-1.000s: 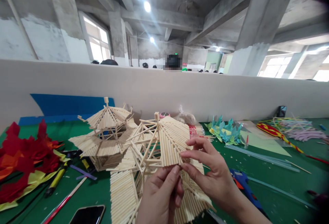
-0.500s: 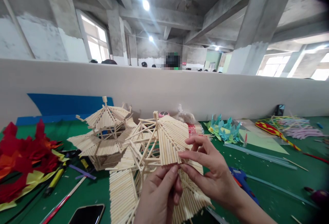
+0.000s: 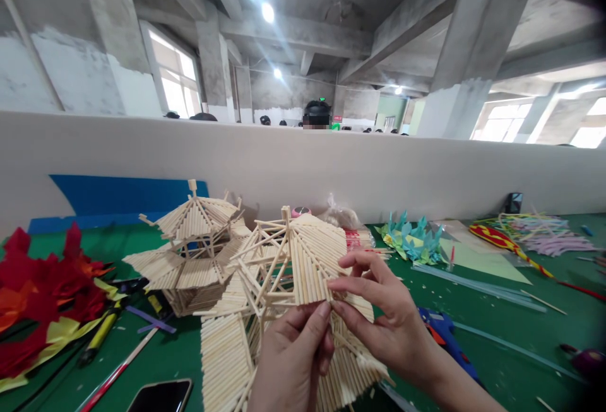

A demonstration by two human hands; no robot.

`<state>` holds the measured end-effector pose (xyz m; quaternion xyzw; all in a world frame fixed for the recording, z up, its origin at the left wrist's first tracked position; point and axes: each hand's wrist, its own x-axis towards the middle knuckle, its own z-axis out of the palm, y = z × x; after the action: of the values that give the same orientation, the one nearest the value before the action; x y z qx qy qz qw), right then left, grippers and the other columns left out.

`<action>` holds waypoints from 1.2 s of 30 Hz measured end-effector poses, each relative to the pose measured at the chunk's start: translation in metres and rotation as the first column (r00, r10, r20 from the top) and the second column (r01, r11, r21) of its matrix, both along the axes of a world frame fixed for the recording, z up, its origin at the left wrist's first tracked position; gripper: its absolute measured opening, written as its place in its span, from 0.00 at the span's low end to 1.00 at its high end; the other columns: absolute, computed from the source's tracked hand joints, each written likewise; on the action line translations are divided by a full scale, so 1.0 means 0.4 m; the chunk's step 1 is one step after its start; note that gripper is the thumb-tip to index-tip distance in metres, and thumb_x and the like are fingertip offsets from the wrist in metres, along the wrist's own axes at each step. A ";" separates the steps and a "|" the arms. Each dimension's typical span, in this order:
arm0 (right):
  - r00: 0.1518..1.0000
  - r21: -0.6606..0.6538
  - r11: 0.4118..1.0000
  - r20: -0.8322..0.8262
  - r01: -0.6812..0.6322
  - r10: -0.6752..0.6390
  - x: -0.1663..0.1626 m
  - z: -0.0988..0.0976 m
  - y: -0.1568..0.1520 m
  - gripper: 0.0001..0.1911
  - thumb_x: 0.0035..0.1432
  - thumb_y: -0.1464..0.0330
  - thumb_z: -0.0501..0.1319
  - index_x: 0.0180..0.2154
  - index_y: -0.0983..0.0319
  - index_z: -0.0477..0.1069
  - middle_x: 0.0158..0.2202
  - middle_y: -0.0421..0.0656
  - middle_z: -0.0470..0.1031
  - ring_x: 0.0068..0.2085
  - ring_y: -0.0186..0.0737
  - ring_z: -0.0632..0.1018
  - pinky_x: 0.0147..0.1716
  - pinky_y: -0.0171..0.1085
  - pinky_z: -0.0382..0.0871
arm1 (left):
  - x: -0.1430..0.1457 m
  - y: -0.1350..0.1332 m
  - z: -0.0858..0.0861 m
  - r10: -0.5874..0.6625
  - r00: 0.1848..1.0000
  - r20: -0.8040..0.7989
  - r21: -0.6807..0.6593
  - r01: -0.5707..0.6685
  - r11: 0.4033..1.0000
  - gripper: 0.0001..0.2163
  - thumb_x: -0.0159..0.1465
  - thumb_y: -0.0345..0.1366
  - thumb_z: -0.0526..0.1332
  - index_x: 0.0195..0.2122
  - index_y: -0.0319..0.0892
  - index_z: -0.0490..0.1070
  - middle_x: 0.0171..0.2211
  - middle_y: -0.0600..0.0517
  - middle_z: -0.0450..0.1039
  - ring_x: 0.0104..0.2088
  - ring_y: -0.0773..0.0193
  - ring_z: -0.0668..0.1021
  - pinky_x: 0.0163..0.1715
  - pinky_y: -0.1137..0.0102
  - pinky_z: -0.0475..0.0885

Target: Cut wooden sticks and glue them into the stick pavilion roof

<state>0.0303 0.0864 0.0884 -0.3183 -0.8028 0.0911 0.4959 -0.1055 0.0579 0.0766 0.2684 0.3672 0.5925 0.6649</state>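
Observation:
A model pavilion [image 3: 310, 260] built from thin wooden sticks stands right in front of me. Sticks cover the right side of its upper roof, while bare frame rods show on the left. My left hand [image 3: 296, 349] pinches the lower edge of that roof between thumb and fingers. At the same corner, my right hand [image 3: 386, 305] has its thumb and index finger closed on the roof's edge, the other fingers curled above. Whether a separate small stick lies between the fingertips is hidden. A similar finished-looking pavilion [image 3: 196, 216] sits behind on the left.
On the green table [image 3: 478, 336] lie a blue glue gun [image 3: 445, 336], clear glue sticks [image 3: 478, 286] and a phone [image 3: 161, 395]. Red paper flowers [image 3: 52, 286] are at left, a teal paper piece [image 3: 416, 238] at right. A white partition [image 3: 426, 172] runs behind; people's heads show beyond.
Both hands keep nearly the same hold at the roof corner, with only slight finger shifts. The view has moved a little. Beyond the partition, a person's head has shifted slightly.

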 end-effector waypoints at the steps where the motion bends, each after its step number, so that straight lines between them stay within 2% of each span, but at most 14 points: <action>1: 1.000 -0.004 1.000 -0.002 -0.001 0.001 -0.001 0.000 0.000 0.13 0.51 0.76 0.59 0.39 0.57 0.70 0.44 0.42 0.61 0.42 0.36 0.68 0.41 0.38 0.66 | 0.000 0.000 0.001 0.005 1.000 -0.002 0.002 -0.005 1.000 0.10 0.44 0.36 0.70 0.23 0.36 0.76 0.11 0.57 0.64 0.13 0.77 0.63 0.14 0.82 0.55; 9: 0.999 -0.005 1.000 -0.053 0.003 -0.003 0.000 -0.007 -0.008 0.10 0.50 0.77 0.59 0.35 0.59 0.68 0.43 0.42 0.62 0.42 0.35 0.69 0.42 0.36 0.65 | 0.001 0.002 -0.002 0.020 1.000 0.003 -0.014 -0.020 1.000 0.06 0.46 0.32 0.69 0.24 0.36 0.76 0.14 0.56 0.66 0.15 0.76 0.64 0.15 0.81 0.57; 16: 0.988 -0.043 0.999 -0.155 -0.012 0.006 0.014 -0.013 -0.030 0.07 0.52 0.75 0.59 0.32 0.58 0.66 0.40 0.40 0.63 0.44 0.36 0.68 0.42 0.35 0.64 | 0.008 -0.002 0.009 0.054 0.999 -0.004 -0.019 -0.054 0.998 0.08 0.45 0.34 0.69 0.24 0.36 0.76 0.13 0.57 0.64 0.16 0.77 0.64 0.16 0.82 0.58; 21: 0.954 -0.150 0.985 -0.273 0.085 -0.124 0.087 -0.064 -0.087 0.06 0.53 0.74 0.58 0.32 0.57 0.65 0.38 0.41 0.65 0.41 0.38 0.68 0.36 0.35 0.65 | 0.015 -0.015 0.026 0.099 0.990 -0.097 -0.044 -0.104 0.994 0.06 0.48 0.33 0.67 0.26 0.35 0.76 0.15 0.58 0.64 0.18 0.76 0.64 0.20 0.82 0.62; 23: 0.947 -0.259 0.946 -0.200 0.197 -0.252 0.128 -0.100 -0.110 0.03 0.55 0.71 0.58 0.31 0.58 0.64 0.34 0.41 0.66 0.37 0.37 0.69 0.34 0.35 0.65 | 0.019 -0.018 0.032 0.100 0.991 -0.094 0.000 -0.100 0.995 0.05 0.49 0.31 0.67 0.27 0.36 0.76 0.16 0.58 0.64 0.18 0.76 0.64 0.19 0.82 0.61; 26: 0.911 -0.440 0.816 0.014 0.376 -0.412 0.183 -0.169 -0.138 0.03 0.57 0.67 0.55 0.31 0.59 0.64 0.28 0.40 0.67 0.30 0.35 0.69 0.29 0.34 0.65 | 0.023 -0.017 0.037 0.112 0.989 -0.092 0.013 -0.111 0.994 0.03 0.49 0.30 0.66 0.25 0.36 0.75 0.17 0.57 0.65 0.18 0.76 0.64 0.16 0.82 0.59; 29: 0.893 -0.530 0.726 0.169 0.440 -0.417 0.219 -0.246 -0.156 0.04 0.56 0.68 0.55 0.30 0.60 0.65 0.23 0.38 0.67 0.24 0.34 0.67 0.23 0.32 0.63 | 0.024 -0.017 0.036 0.109 0.988 -0.106 0.013 -0.108 0.994 0.03 0.50 0.30 0.65 0.25 0.35 0.74 0.18 0.57 0.65 0.19 0.76 0.64 0.16 0.82 0.59; 32: 0.880 -0.554 0.684 0.273 0.474 -0.389 0.235 -0.307 -0.163 0.04 0.54 0.69 0.55 0.33 0.61 0.67 0.25 0.39 0.71 0.24 0.35 0.70 0.24 0.33 0.65 | 0.027 -0.017 0.032 0.108 0.988 -0.110 0.037 -0.105 0.994 0.04 0.51 0.30 0.65 0.26 0.35 0.74 0.20 0.57 0.66 0.19 0.76 0.64 0.16 0.81 0.59; 36: 0.849 -0.521 0.673 0.378 0.524 -0.368 0.243 -0.344 -0.155 0.07 0.54 0.70 0.53 0.34 0.61 0.69 0.30 0.42 0.73 0.30 0.38 0.73 0.31 0.36 0.67 | 0.031 -0.013 0.031 0.104 0.989 -0.104 0.065 -0.097 0.993 0.03 0.52 0.30 0.65 0.27 0.35 0.73 0.22 0.56 0.67 0.20 0.76 0.64 0.17 0.80 0.59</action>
<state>0.1276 0.0243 -0.0493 -0.6563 -0.6805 0.1791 0.2723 -0.0930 0.0526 0.0889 0.3007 0.3975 0.6207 0.6053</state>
